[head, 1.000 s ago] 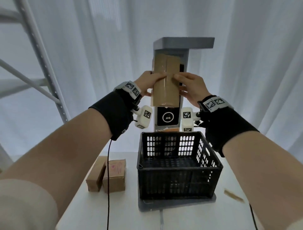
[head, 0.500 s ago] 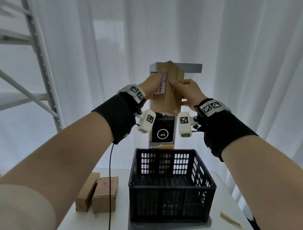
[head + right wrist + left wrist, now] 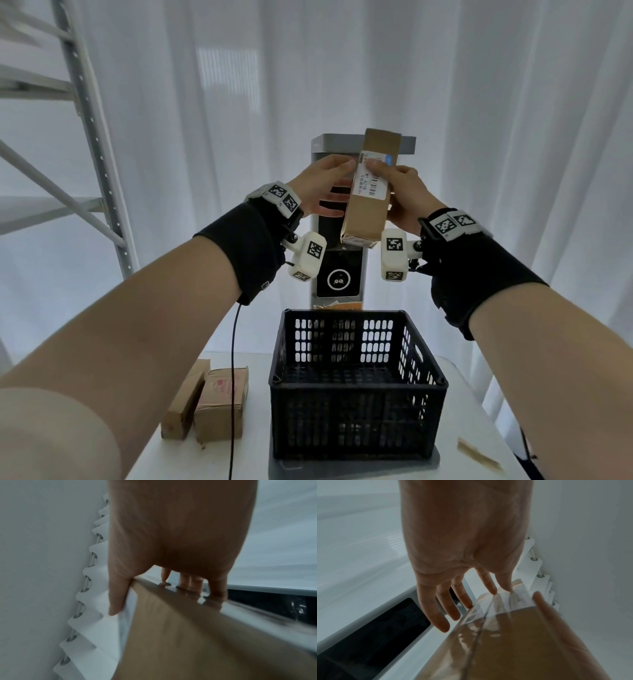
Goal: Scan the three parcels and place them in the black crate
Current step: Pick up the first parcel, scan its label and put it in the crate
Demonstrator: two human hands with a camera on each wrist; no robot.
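Observation:
I hold a long brown parcel [image 3: 368, 212] upright in front of the grey scanner tower [image 3: 339, 274], its white barcode label facing me. My right hand [image 3: 400, 192] grips it, thumb on the label and fingers behind; the right wrist view shows the same parcel [image 3: 188, 628] in that hand [image 3: 171, 547]. My left hand [image 3: 322, 185] is at the parcel's left edge with straight, spread fingers. In the left wrist view two fingertips [image 3: 493, 589] touch the parcel's taped end [image 3: 496, 615]. The black crate [image 3: 356, 385] stands below on the table, nothing visible inside. Two more parcels [image 3: 185, 401] [image 3: 222, 407] lie left of it.
A metal rack [image 3: 92, 137] rises at the left. White curtains hang behind the tower. A black cable [image 3: 234, 377] drops from my left wrist across the two lying parcels. A cardboard scrap [image 3: 479, 454] lies on the white table [image 3: 462, 394] right of the crate.
The parcel has turned so that its label now faces me, and it has shifted a little right. My left fingers have straightened off the parcel; the right hand keeps its grip.

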